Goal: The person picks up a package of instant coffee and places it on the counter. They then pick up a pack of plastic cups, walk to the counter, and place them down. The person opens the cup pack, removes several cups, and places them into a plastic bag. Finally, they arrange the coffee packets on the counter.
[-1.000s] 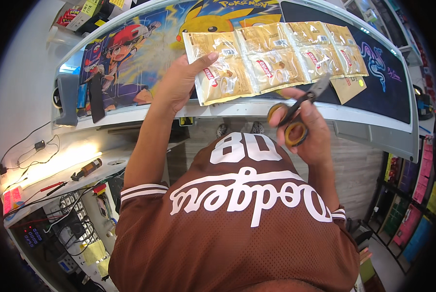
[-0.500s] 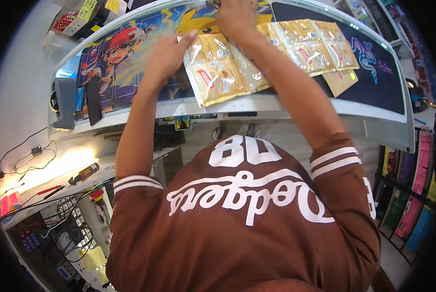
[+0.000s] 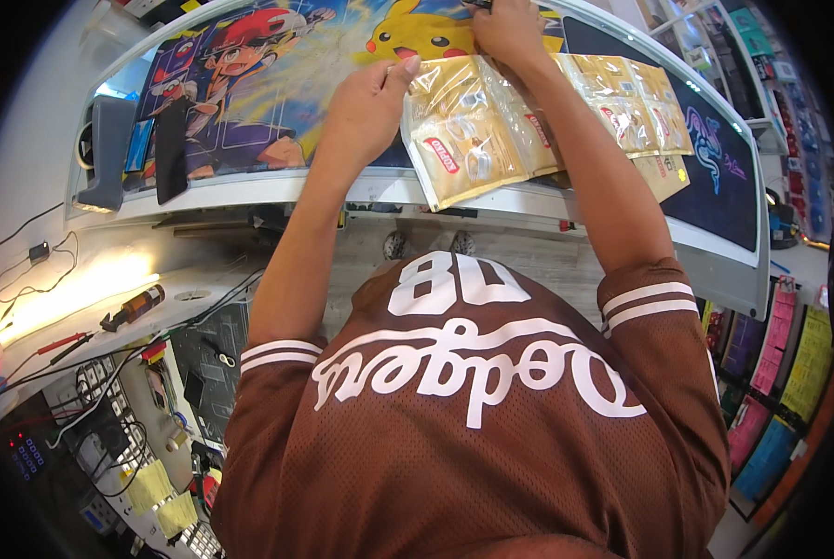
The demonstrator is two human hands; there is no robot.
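Note:
A strip of joined, glossy gold sachets (image 3: 473, 130) lies across the right half of the table, its near edge reaching over the table's front rim. My left hand (image 3: 370, 104) is closed on the upper left corner of the strip, thumb on top. Farther back, my right hand (image 3: 510, 33) has its fingers curled round a small dark object (image 3: 478, 4) at the picture's top edge; what it is cannot be made out. My right forearm crosses over the middle of the strip. A tan card or packet (image 3: 666, 177) sticks out from beneath its right end.
Cartoon and dark mats (image 3: 249, 93) cover the white-rimmed table. A grey holder (image 3: 109, 154) and a dark flat strip (image 3: 172, 154) stand at its left end. Lower left, a side bench carries cables, a bottle (image 3: 142, 303) and probe leads. A rack of coloured packets (image 3: 780, 429) stands right.
Both hands and the left end of the sachet strip have shifted right, uncovering more of the yellow cartoon figure on the mat. The head view has also turned slightly.

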